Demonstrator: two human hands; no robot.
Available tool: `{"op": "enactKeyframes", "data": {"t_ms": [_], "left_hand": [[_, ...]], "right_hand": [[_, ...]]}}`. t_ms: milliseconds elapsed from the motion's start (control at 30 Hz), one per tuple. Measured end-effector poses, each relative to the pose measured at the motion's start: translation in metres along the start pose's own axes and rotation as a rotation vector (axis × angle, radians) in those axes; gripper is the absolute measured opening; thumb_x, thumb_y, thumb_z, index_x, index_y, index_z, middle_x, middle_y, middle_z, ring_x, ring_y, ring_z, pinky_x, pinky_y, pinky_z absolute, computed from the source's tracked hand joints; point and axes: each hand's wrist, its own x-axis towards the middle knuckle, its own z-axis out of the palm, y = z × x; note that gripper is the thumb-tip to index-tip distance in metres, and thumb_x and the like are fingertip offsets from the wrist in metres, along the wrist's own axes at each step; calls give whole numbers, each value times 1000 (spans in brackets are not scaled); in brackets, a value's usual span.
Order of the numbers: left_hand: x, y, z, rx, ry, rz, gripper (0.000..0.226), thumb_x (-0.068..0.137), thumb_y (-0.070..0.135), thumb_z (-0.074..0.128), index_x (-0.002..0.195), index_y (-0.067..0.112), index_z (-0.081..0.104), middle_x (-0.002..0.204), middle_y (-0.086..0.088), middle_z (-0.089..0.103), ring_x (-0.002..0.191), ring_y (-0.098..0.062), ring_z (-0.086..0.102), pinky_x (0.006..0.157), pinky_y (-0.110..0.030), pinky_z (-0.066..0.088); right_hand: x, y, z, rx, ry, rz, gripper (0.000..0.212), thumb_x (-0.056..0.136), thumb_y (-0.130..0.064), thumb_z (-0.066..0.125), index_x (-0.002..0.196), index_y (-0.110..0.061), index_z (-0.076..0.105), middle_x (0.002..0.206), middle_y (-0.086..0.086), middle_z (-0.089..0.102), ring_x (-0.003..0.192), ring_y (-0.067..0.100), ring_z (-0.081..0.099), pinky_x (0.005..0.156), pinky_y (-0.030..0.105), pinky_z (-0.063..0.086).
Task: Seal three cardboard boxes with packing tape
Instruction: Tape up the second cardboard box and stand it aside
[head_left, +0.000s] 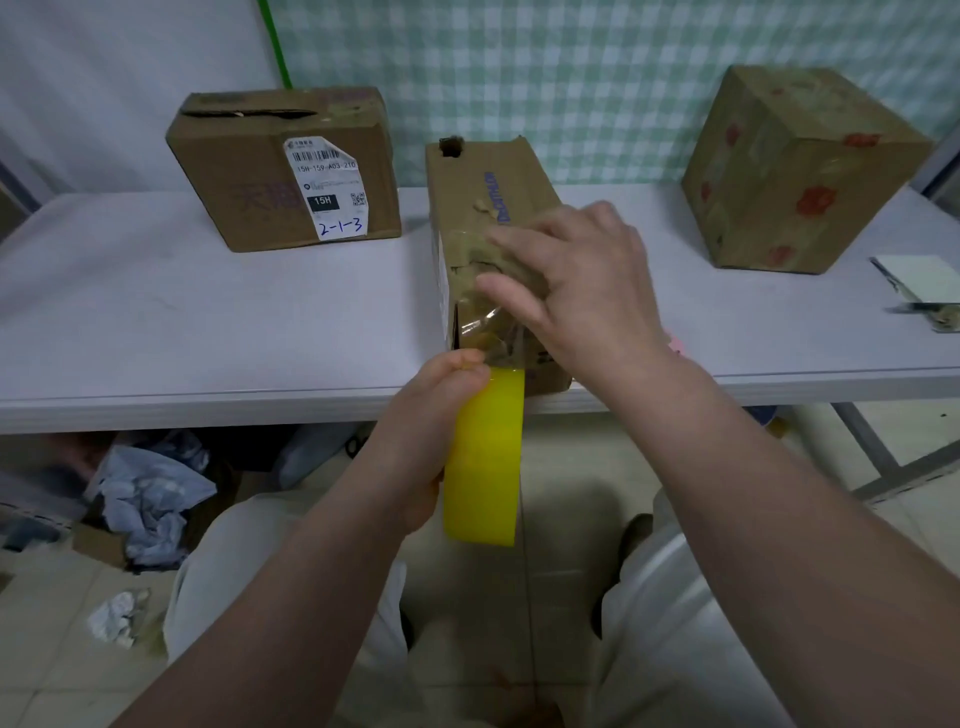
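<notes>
The middle box (483, 208) stands at the near edge of the table (208, 338). It looks like a light, worn carton, stiff along its corners but soft and dented on its faces, so it would likely slide or cave under a hard push. The right hand (582, 275) lies on the near end of its top, fingers (519, 241) straight and spread. They press rather than grip, pinning the box and rubbing the clear strip (488, 332) down. The left hand (431, 415) holds the yellow tape roll (485, 457) just below the table's edge, fingers curled round its rim and thumb tip where the strip leaves it. The roll is probably rigid and light, but the film is thin, clingy and apt to wrinkle, so it is best held by the roll's sides under steady tension. Whether the strip already sticks to the front face is hard to tell through the glare. A labelled box (249, 171) sits toward the far left corner, a flowered box (795, 171) toward the far right.
</notes>
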Motion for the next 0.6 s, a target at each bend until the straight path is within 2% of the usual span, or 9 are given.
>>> {"op": "enactKeyframes", "data": {"t_ms": [133, 167, 233, 300, 500, 600], "left_hand": [[-1, 1, -7, -42, -64, -16, 20, 94, 28, 54, 113, 28, 59, 102, -4, 62, 89, -23, 61, 80, -38, 50], [-1, 2, -8, -50, -77, -15, 21, 91, 30, 58, 112, 29, 59, 102, -5, 62, 90, -24, 61, 81, -39, 50], [-1, 2, -12, -28, -104, -10, 36, 76, 35, 66, 112, 31, 58, 106, -5, 62, 93, -26, 63, 80, -41, 52], [1, 0, -15, -5, -125, -5, 51, 66, 38, 64, 117, 33, 56, 111, -5, 62, 96, -27, 65, 76, -39, 54], [5, -8, -20, -55, -165, -30, 59, 62, 32, 66, 120, 36, 55, 114, -8, 65, 98, -33, 67, 79, -46, 55], [2, -9, -20, -83, -190, -50, 64, 61, 30, 69, 123, 35, 54, 109, -8, 68, 92, -31, 70, 78, -46, 56]], "right_hand": [[21, 11, 20, -1, -154, -176, 57, 81, -62, 45, 102, -20, 76, 88, 5, 66, 79, 30, 56, 62, 28, 33], [23, 13, 23, 10, -141, -203, 57, 79, -63, 45, 101, -21, 76, 86, 5, 65, 76, 30, 56, 60, 28, 34], [23, 15, 26, 25, -109, -232, 55, 78, -63, 48, 99, -20, 77, 80, 5, 63, 72, 29, 56, 55, 28, 40], [22, 16, 30, 25, -78, -254, 55, 77, -64, 51, 95, -19, 77, 78, 5, 62, 69, 29, 57, 52, 29, 43], [24, 15, 34, 31, -80, -263, 61, 70, -68, 52, 92, -16, 77, 77, 6, 64, 68, 29, 61, 51, 30, 47], [24, 15, 36, 23, -66, -269, 63, 69, -68, 52, 92, -15, 76, 77, 7, 63, 67, 29, 61, 51, 29, 46]]}}
